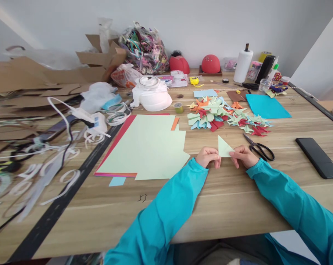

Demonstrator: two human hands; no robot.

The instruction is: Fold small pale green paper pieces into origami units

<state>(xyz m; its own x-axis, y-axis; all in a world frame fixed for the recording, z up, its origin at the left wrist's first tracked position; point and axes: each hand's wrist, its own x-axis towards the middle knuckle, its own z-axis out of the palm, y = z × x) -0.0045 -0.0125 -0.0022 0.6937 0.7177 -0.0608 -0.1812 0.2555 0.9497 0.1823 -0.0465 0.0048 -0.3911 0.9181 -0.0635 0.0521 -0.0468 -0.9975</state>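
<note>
A small pale green paper triangle (224, 148) is held upright over the table between both hands. My left hand (209, 157) pinches its lower left corner, fingers curled. At the lower right corner my right hand (243, 156) grips it between thumb and fingers. Black-handled scissors (261, 149) lie just beyond my right hand, partly behind the wrist. Past the triangle sits a heap of folded paper pieces (210, 110) in green, red, orange and blue. Large pale green paper sheets (144, 145) lie to the left, over red ones.
A black phone (321, 157) lies at the right, with blue paper (268, 106) farther back. A small spool (178, 108) stands behind the sheets. Cables, a power strip (97, 125) and cardboard (31, 81) crowd the left. A white bottle (243, 66) stands by the wall.
</note>
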